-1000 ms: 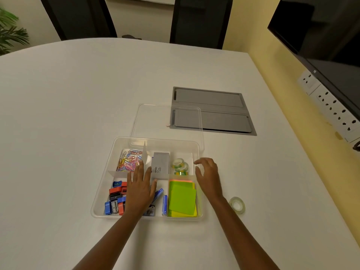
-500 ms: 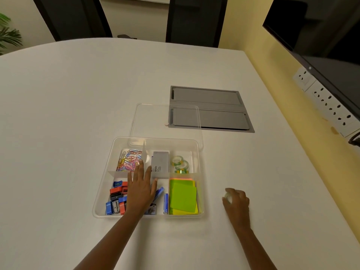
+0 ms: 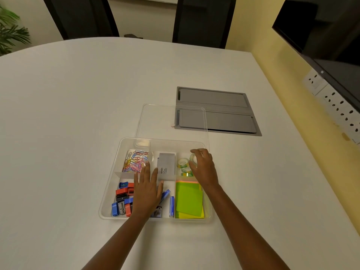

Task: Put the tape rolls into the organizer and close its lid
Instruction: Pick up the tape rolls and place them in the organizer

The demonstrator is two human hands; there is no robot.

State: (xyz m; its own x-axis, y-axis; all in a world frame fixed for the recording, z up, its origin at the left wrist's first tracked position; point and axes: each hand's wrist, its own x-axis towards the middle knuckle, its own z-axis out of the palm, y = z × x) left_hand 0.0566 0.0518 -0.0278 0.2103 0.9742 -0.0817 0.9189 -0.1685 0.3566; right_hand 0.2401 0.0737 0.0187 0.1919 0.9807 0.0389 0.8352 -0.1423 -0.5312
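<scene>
A clear plastic organizer (image 3: 109,191) with several compartments lies on the white table in front of me. My right hand (image 3: 203,168) hovers over its back right compartment, fingers closed on a small clear tape roll (image 3: 193,157). Two tape rolls with green cores (image 3: 183,165) lie in that compartment just left of the hand. My left hand (image 3: 146,189) rests flat, fingers spread, on the organizer's middle, touching a grey card box (image 3: 166,165). The clear lid (image 3: 171,121) lies flat on the table behind the organizer.
The other compartments hold coloured paper clips (image 3: 135,160), red, blue and black sharpeners (image 3: 122,199) and green sticky notes (image 3: 189,201). A grey cable hatch (image 3: 220,112) is set in the table behind the lid. Wall sockets (image 3: 339,106) and two dark chairs (image 3: 202,20) border the table.
My right hand went out to the tape roll on the table to the right, picked it up and brought it over the back right compartment. My left hand stayed put.
</scene>
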